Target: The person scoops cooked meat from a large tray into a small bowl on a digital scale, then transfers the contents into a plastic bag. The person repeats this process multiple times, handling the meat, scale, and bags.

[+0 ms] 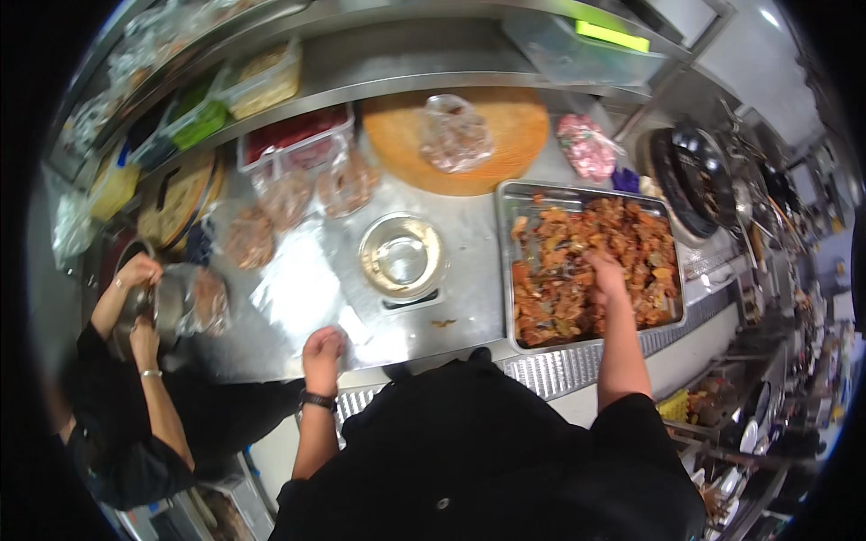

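My right hand [607,276] reaches down into cooked, sauced meat pieces [556,291] in a rectangular steel tray [503,270]; its fingertips are partly hidden among the pieces, so any grip cannot be told. My left hand [325,345], with a dark band at the wrist, hovers by the front edge of the steel worktop [467,264], fingers curled; whether it holds anything is unclear. A round metal bowl [403,255] rests on what looks like a small scale [411,302], between my two hands. Thin clear plastic [298,277] appears to lie left of the bowl.
Filled plastic bags [252,237] lie left, another [457,135] on a round wooden board [392,145]. A bag of pink contents [587,147] sits behind the tray. A shelf [406,81] spans the back. At left, a co-worker's hands [139,270] are over a metal pot [169,304].
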Action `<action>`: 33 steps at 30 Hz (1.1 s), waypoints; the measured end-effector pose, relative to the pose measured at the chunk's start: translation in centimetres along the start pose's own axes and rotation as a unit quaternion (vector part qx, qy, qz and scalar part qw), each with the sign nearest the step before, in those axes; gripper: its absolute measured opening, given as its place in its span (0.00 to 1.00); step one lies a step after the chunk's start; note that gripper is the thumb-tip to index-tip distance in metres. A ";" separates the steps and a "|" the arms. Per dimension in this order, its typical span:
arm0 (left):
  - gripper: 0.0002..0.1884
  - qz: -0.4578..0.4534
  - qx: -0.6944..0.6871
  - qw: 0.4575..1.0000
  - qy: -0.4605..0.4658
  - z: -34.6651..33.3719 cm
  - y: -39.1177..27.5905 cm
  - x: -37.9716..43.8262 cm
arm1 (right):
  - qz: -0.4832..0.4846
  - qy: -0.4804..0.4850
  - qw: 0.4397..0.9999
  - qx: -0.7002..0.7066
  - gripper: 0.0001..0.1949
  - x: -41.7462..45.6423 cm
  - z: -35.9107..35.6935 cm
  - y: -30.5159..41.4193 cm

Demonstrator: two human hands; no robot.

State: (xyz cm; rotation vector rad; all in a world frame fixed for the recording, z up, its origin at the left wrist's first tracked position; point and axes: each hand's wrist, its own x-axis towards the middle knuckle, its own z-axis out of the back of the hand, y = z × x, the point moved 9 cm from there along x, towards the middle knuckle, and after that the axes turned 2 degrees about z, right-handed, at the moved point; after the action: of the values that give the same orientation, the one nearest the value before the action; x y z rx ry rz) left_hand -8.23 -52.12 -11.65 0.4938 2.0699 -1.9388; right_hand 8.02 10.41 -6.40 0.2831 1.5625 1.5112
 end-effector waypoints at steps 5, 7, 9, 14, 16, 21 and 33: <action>0.09 0.016 -0.022 1.000 0.009 -1.3 -0.6 -0.3 | -0.018 0.007 0.997 0.076 0.12 -1.5 -2.1 1.6; 0.09 0.018 -0.028 0.999 0.025 -1.9 -0.6 -0.4 | -0.046 0.061 0.980 0.184 0.10 -2.0 -6.3 2.1; 0.09 0.029 -0.031 0.999 0.026 -2.6 -0.9 -0.8 | -0.065 0.120 0.971 0.195 0.12 -3.4 -11.2 3.4; 0.09 0.004 0.044 0.995 0.093 -4.5 -0.8 0.2 | -0.042 0.309 0.948 0.063 0.16 -7.0 -25.0 4.8; 0.08 0.002 0.054 0.995 0.089 -4.7 -1.4 -0.3 | 0.027 0.333 0.941 -0.052 0.19 -7.7 -30.2 5.2; 0.09 0.035 0.010 0.997 0.062 -3.4 -0.6 -0.6 | 0.211 0.253 0.924 -0.193 0.25 -6.0 -35.7 5.5; 0.09 0.040 0.013 0.999 0.020 -2.0 -0.8 -1.8 | 0.113 -0.107 0.887 -0.436 0.18 -3.5 6.1 2.3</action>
State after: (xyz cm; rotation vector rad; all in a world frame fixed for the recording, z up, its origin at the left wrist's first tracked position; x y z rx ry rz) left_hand -6.82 -50.27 -10.07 0.6169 2.0188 -1.9286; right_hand 13.42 12.59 -1.79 0.0979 0.5755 2.1199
